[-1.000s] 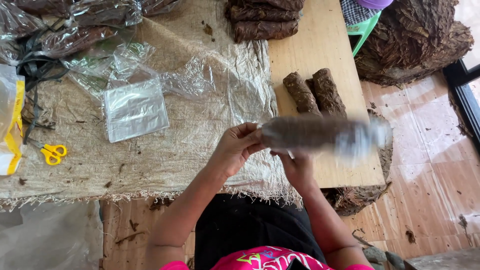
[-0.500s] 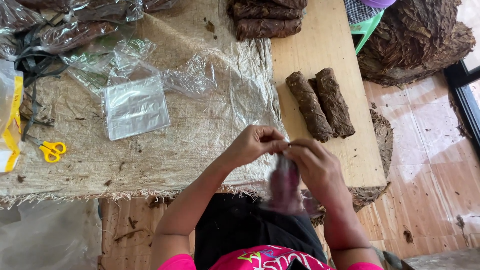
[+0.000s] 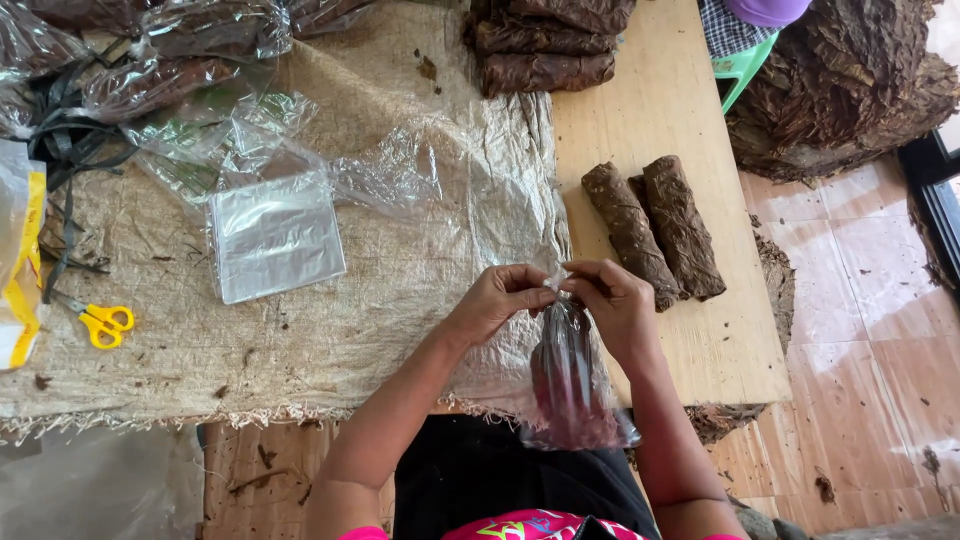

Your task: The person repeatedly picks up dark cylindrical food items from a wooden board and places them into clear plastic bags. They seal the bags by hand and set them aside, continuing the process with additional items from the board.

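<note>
Head view is showing both hands meeting just above the near edge of a wooden table (image 3: 640, 120). Left hand (image 3: 497, 300) is pinching the top of a clear plastic bag (image 3: 572, 385) between thumb and fingertips, fingers curled shut on the film. Right hand (image 3: 618, 305) is gripping the same bag mouth from the other side, its fingers also closed on the plastic, so the two hands are touching or nearly touching at the neck of the bag. That bag is hanging down from the hands toward the person's lap, over the table's front edge, and a dark brown roll is sitting inside it, blurred through the film. Just beyond the right hand, two brown leaf rolls (image 3: 655, 230) are lying side by side on the bare wood, touching each other. Farther back, a stack of similar dark bundles (image 3: 545, 45) is resting at the table's far edge. A woven burlap sheet (image 3: 300, 340) is covering the left part of the table, with a flat pile of clear bags (image 3: 275, 235) lying on it well to the left of the hands. Yellow-handled scissors (image 3: 100, 322) are lying near the sheet's left side. More crumpled plastic wrap (image 3: 130, 70) holding dark leaves is sitting at the far left corner.
</note>
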